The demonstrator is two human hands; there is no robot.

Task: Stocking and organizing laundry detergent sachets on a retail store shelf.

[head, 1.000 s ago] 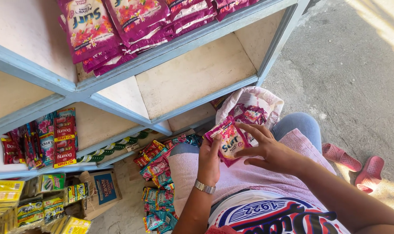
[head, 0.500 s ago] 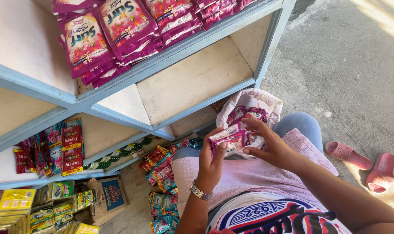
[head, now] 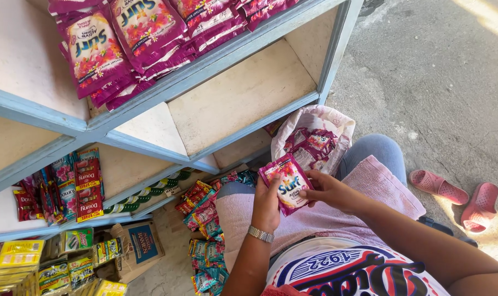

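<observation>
Two pink sandals (head: 456, 195), one plastic bag (head: 314, 134)

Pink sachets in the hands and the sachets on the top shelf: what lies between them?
In the head view, a bare shelf compartment with its blue front rail lies between the held sachets, gripped by left hand and right hand, and the top-shelf sachets.

Bright, sharp daylight; sun glare upper right, shelves shaded.

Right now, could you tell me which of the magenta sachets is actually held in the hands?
The single magenta sachet between left hand and right hand; the others lie stacked on the top shelf or in the white bag.
</observation>
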